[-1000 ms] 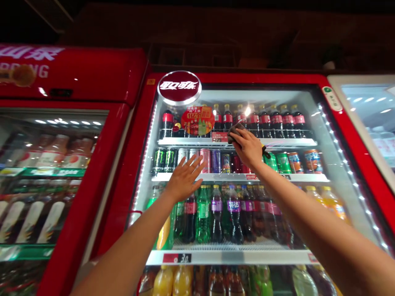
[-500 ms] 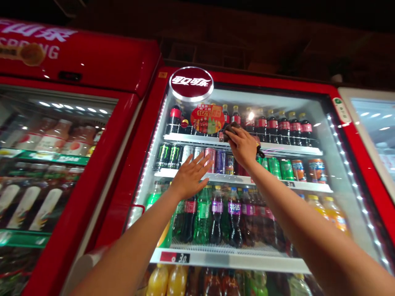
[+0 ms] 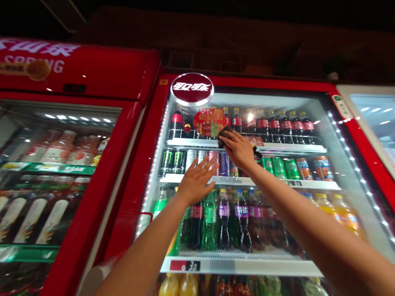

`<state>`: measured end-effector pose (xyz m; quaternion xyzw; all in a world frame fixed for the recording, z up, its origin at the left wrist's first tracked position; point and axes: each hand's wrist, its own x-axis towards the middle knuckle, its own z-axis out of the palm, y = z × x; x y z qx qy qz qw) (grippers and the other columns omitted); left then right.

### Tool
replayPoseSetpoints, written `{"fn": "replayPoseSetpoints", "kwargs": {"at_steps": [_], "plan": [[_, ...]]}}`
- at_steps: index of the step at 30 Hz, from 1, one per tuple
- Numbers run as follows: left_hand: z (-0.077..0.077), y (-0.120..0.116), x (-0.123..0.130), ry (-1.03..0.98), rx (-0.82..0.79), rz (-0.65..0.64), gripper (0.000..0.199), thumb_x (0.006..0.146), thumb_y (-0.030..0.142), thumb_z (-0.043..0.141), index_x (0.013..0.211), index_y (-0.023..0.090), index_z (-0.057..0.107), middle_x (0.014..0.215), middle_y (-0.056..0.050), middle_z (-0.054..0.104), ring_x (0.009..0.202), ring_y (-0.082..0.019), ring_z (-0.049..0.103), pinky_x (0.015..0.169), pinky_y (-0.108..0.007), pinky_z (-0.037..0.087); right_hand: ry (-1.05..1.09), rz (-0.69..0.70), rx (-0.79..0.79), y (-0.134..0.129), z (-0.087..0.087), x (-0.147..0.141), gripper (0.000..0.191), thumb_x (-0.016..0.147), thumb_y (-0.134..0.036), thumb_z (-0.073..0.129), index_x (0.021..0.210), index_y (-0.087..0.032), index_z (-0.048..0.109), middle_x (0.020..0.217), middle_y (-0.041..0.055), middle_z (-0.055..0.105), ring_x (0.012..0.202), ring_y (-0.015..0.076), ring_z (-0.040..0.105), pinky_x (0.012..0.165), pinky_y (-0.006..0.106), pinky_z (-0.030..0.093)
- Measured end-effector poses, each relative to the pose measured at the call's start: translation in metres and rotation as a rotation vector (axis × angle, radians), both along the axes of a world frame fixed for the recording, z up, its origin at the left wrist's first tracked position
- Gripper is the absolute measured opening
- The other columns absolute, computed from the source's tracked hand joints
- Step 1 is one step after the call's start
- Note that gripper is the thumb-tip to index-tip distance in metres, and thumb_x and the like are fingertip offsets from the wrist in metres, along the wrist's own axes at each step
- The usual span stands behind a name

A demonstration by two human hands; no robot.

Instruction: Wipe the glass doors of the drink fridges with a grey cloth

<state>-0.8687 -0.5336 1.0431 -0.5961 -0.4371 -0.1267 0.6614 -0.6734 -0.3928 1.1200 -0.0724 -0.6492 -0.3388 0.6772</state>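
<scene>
My right hand (image 3: 240,150) grips a dark grey-brown cloth (image 3: 224,135) against the glass door (image 3: 265,98) of a red drinks fridge. The cloth lies by the lower right edge of a round red sticker (image 3: 210,119). A small black and yellow thing (image 3: 256,152) shows beside the wrist; I cannot tell what it is. Lower and to the left, my left hand (image 3: 197,183) is spread flat toward the same glass, fingers apart, holding nothing. Behind the glass, cola bottles (image 3: 273,124) fill the top shelf and cans (image 3: 279,167) the one below.
A second red fridge (image 3: 101,78) stands at the left, with juice bottles (image 3: 58,148) inside. On the right is a white-framed fridge (image 3: 348,96). A round lit sign (image 3: 191,89) sits at the door's top left corner. Plastic bottles (image 3: 242,220) line the lower shelf.
My right hand has slid the cloth slightly left, to the sticker's edge. My left hand keeps its spread pose. The whole view has shifted a little.
</scene>
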Motion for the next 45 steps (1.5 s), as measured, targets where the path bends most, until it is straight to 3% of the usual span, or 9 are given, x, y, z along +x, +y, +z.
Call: {"fn": "replayPoseSetpoints", "kwargs": {"at_steps": [6, 11, 18, 21, 26, 30, 34, 39, 45], "plan": [[-0.002, 0.0, -0.001, 0.004, 0.008, 0.002, 0.062, 0.103, 0.042, 0.045, 0.16, 0.027, 0.026, 0.17, -0.002, 0.029, 0.159, -0.022, 0.019, 0.13, -0.05, 0.014, -0.102, -0.008, 0.069, 0.02, -0.013, 0.033, 0.042, 0.099, -0.032, 0.052, 0.139, -0.038, 0.063, 0.147, -0.0001, 0.061, 0.136, 0.0289, 0.055, 0.106, 0.052, 0.049], [-0.004, -0.001, -0.002, 0.021, 0.019, 0.0, 0.063, 0.103, 0.04, 0.046, 0.16, 0.023, 0.027, 0.171, -0.005, 0.024, 0.159, -0.023, 0.017, 0.131, -0.049, 0.016, 0.265, 0.038, -0.101, 0.005, 0.004, -0.012, 0.042, 0.098, -0.026, 0.05, 0.135, -0.032, 0.068, 0.145, 0.0061, 0.063, 0.135, 0.0339, 0.055, 0.103, 0.056, 0.049], [-0.004, -0.018, -0.014, 0.041, -0.01, 0.011, 0.066, 0.103, 0.035, 0.046, 0.163, 0.022, 0.022, 0.17, -0.008, 0.027, 0.159, -0.024, 0.019, 0.131, -0.049, 0.019, -0.076, 0.006, 0.049, -0.008, -0.025, -0.005, 0.04, 0.1, -0.028, 0.05, 0.136, -0.036, 0.065, 0.147, -0.0002, 0.061, 0.134, 0.0277, 0.054, 0.102, 0.048, 0.049], [-0.003, -0.038, -0.032, 0.03, 0.023, 0.014, 0.069, 0.103, 0.034, 0.046, 0.164, 0.024, 0.016, 0.17, -0.008, 0.028, 0.158, -0.025, 0.02, 0.13, -0.051, 0.02, 0.018, -0.04, -0.02, -0.005, -0.017, 0.003, 0.039, 0.101, -0.028, 0.048, 0.134, -0.034, 0.067, 0.144, 0.0027, 0.063, 0.127, 0.0292, 0.059, 0.1, 0.049, 0.049], [0.001, -0.068, -0.064, 0.008, 0.095, 0.072, 0.069, 0.103, 0.031, 0.046, 0.165, 0.027, 0.015, 0.169, -0.008, 0.031, 0.158, -0.026, 0.022, 0.13, -0.051, 0.021, 0.161, -0.055, -0.164, -0.032, 0.01, -0.038, 0.041, 0.102, -0.027, 0.047, 0.139, -0.03, 0.064, 0.148, 0.0077, 0.06, 0.135, 0.0338, 0.052, 0.103, 0.052, 0.046], [-0.003, -0.075, -0.08, 0.008, 0.076, 0.117, 0.065, 0.105, 0.032, 0.043, 0.164, 0.026, 0.019, 0.169, -0.008, 0.03, 0.158, -0.025, 0.022, 0.13, -0.051, 0.02, -0.059, -0.046, 0.007, -0.045, -0.006, -0.049, 0.04, 0.101, -0.03, 0.05, 0.137, -0.035, 0.065, 0.148, 0.002, 0.06, 0.134, 0.0306, 0.052, 0.103, 0.048, 0.045], [-0.009, -0.07, -0.089, 0.007, 0.094, 0.093, 0.068, 0.104, 0.033, 0.045, 0.165, 0.027, 0.015, 0.17, -0.006, 0.026, 0.158, -0.024, 0.022, 0.13, -0.051, 0.018, 0.049, -0.049, -0.006, -0.037, -0.019, -0.034, 0.032, 0.091, -0.027, 0.059, 0.118, -0.031, 0.076, 0.127, 0.0062, 0.07, 0.111, 0.0307, 0.06, 0.088, 0.046, 0.047], [-0.013, -0.068, -0.091, -0.007, 0.105, 0.067, 0.069, 0.104, 0.034, 0.046, 0.165, 0.027, 0.016, 0.17, -0.005, 0.027, 0.159, -0.024, 0.019, 0.13, -0.05, 0.017, 0.293, 0.016, -0.117, -0.043, 0.008, -0.061, 0.037, 0.093, -0.019, 0.054, 0.121, -0.028, 0.075, 0.129, 0.0092, 0.07, 0.115, 0.0326, 0.06, 0.09, 0.048, 0.047], [-0.013, -0.068, -0.089, -0.01, 0.084, 0.041, 0.066, 0.103, 0.034, 0.046, 0.163, 0.023, 0.023, 0.169, -0.007, 0.029, 0.158, -0.025, 0.021, 0.13, -0.052, 0.018, -0.006, 0.034, 0.082, -0.059, 0.002, -0.088, 0.041, 0.096, -0.021, 0.054, 0.132, -0.034, 0.069, 0.144, 0.001, 0.064, 0.135, 0.0283, 0.054, 0.105, 0.048, 0.044]]}}
